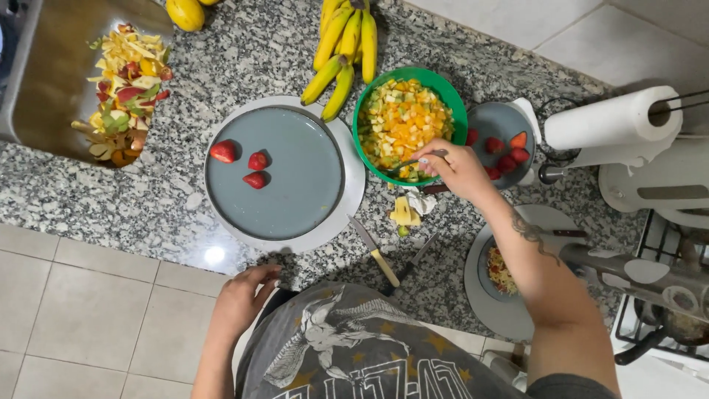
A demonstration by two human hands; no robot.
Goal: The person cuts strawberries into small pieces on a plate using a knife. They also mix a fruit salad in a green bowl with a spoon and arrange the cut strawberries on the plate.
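Right grip [456, 167]: clamped on spoon [413, 160] in green fruit bowl [452, 103]. Left grip [244, 295]: loosely apart, empty, at desk [185, 199] edge below grey plate [295, 185].

Colours we see on the speckled counter

We note a green bowl [410, 125] of orange-yellow fruit at upper centre, red strawberries [246, 163] on a grey plate [295, 192], yellow bananas [343, 48] above, black-grey-white granite counter [148, 199].

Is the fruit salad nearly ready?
Lots is done: the green bowl is full of chopped fruit, with peels piled by the sink. Now the right hand dips a spoon into it. Still whole: three strawberries on the grey plate and the bananas.
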